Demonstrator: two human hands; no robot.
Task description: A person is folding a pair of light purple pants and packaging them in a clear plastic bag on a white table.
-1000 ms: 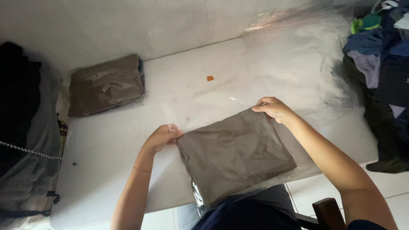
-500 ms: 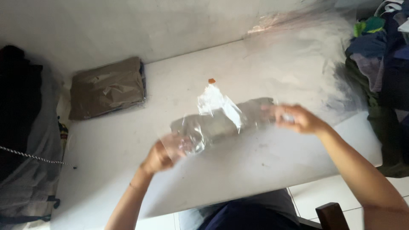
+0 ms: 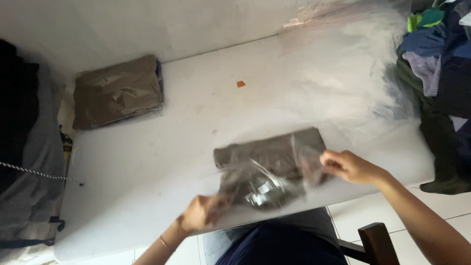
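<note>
Hands clamped, our left hand (image 3: 203,213) and right hand (image 3: 346,166) grip the bagged garment (image 3: 272,169), its long axis along the table's (image 3: 147,162) near edge.

Two bagged garments (image 3: 274,162) (image 3: 117,91), two hands (image 3: 203,213) (image 3: 348,167)

home garment-packing corner: white table (image 3: 147,162), bagged folded clothes (image 3: 117,91), heap of loose clothing (image 3: 441,73)

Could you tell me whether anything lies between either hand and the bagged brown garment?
Nothing visible does. The left hand grips the near-left edge of the bagged brown garment and the right hand grips its right end, both directly on the clear plastic. The white table around it is bare.
</note>
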